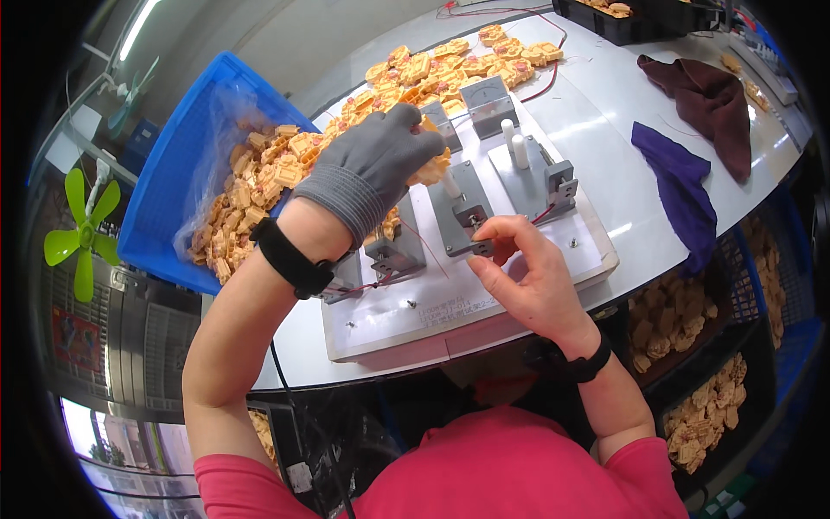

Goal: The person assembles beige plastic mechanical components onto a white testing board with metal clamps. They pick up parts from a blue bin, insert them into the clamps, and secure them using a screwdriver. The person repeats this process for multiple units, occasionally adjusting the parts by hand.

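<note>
My left hand (373, 169) wears a grey knit glove and is closed around a cluster of orange plastic parts (432, 166), held above the left side of a white test fixture (450, 298). My right hand (527, 277) is bare, and its fingertips pinch something small at the front of a grey metal clamp block (462, 212) on the fixture. Two white pegs (514, 145) stand on a second grey block behind it. Each wrist carries a black band.
A blue bin (164, 186) lined with clear plastic holds many orange parts at the left. More orange parts (467, 60) lie heaped on the white table behind the fixture. A purple cloth (683, 190) and a maroon cloth (709, 99) lie to the right. Dark crates of parts sit below the table's right edge.
</note>
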The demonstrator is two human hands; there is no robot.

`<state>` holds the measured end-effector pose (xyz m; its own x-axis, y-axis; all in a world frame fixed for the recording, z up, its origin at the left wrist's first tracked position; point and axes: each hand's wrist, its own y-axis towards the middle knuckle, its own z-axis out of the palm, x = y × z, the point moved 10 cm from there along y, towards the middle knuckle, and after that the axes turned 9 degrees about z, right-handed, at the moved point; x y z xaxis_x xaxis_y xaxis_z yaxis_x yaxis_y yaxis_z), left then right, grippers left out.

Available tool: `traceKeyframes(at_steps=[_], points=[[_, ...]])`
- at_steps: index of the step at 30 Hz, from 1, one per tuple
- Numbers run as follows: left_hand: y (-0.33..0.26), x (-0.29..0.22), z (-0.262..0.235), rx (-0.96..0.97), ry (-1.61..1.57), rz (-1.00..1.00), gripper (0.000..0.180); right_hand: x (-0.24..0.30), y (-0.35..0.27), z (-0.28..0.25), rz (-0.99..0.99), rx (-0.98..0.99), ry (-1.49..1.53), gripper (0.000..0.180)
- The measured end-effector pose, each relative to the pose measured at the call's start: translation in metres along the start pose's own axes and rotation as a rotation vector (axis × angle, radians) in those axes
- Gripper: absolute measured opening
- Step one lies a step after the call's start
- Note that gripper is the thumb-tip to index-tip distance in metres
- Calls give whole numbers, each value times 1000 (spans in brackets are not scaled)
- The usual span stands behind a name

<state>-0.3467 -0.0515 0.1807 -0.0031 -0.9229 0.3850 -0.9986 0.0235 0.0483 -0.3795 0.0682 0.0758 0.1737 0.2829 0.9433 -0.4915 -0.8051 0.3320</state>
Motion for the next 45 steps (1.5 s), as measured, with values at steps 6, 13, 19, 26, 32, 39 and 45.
traceKeyframes(at_steps=[6, 13, 19, 26, 32, 39, 45], points=[[2, -23, -9, -57, -86, 101, 41, 1, -1, 1, -13, 2, 8, 26], [0, -29, 14, 146, -191, 27, 58, 0, -1, 0, 28, -4, 14, 26], [-33, -30, 2, -64, -487, 96, 70, -1, -4, -2, -20, -125, -8, 32], [-139, -1, -46, -360, -530, -335, 59, -13, -5, -9, -27, -202, -42, 31], [-286, 11, 30, -605, -705, -888, 58, -7, -8, -10, -39, -198, -113, 15], [-406, -27, 155, -551, -771, -1360, 47, -8, -5, 3, 44, -144, -211, 12], [-404, -28, 171, -550, -485, -1340, 34, -17, -2, -1, 111, -191, -30, 30]])
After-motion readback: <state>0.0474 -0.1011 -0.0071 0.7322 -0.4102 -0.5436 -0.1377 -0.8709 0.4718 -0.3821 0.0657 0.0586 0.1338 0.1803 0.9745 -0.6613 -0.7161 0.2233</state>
